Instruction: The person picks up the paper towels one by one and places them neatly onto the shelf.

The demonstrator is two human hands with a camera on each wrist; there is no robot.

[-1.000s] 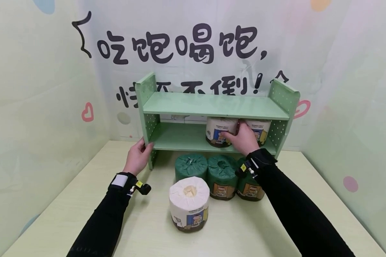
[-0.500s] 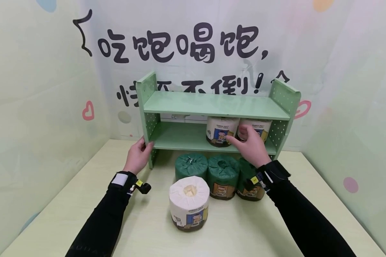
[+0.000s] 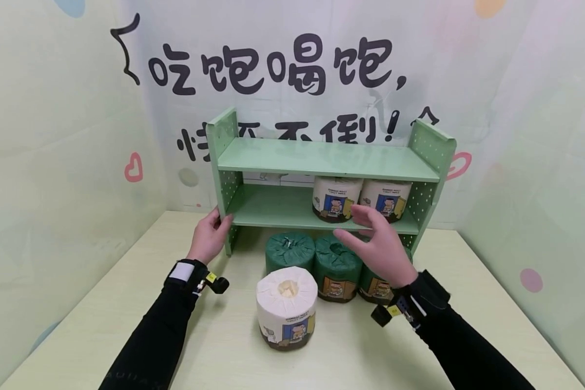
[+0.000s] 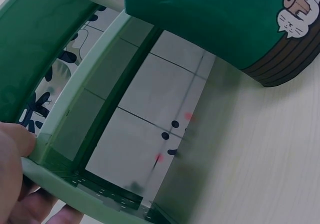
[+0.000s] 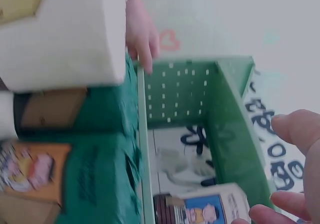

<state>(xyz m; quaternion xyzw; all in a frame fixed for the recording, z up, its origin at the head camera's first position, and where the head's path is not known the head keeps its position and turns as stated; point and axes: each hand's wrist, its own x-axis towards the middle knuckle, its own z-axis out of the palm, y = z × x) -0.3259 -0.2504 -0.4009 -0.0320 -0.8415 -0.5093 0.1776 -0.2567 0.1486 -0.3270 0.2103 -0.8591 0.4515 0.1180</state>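
My left hand (image 3: 208, 237) grips the left side panel of a pale green two-tier shelf (image 3: 322, 158); in the left wrist view its thumb (image 4: 15, 139) lies on one side of the panel and fingers on the other. In front of the shelf's right half, my right hand (image 3: 381, 248) hangs in the air with thumb and fingers apart, holding nothing. Two white-wrapped toilet rolls, a left one (image 3: 336, 199) and a right one (image 3: 385, 198), stand side by side on the lower board. Another white toilet roll (image 3: 286, 306) stands on the table in front.
Beneath the lower board stand three green-wrapped toilet rolls in a row: left (image 3: 290, 252), middle (image 3: 338, 271) and right (image 3: 376, 287), the last partly behind my right hand. The pale table (image 3: 214, 336) is bounded by printed cloth walls (image 3: 68, 135).
My right hand has let go of the white toilet roll on the lower board and drawn back, down and to the right. The left hand stays on the shelf panel.
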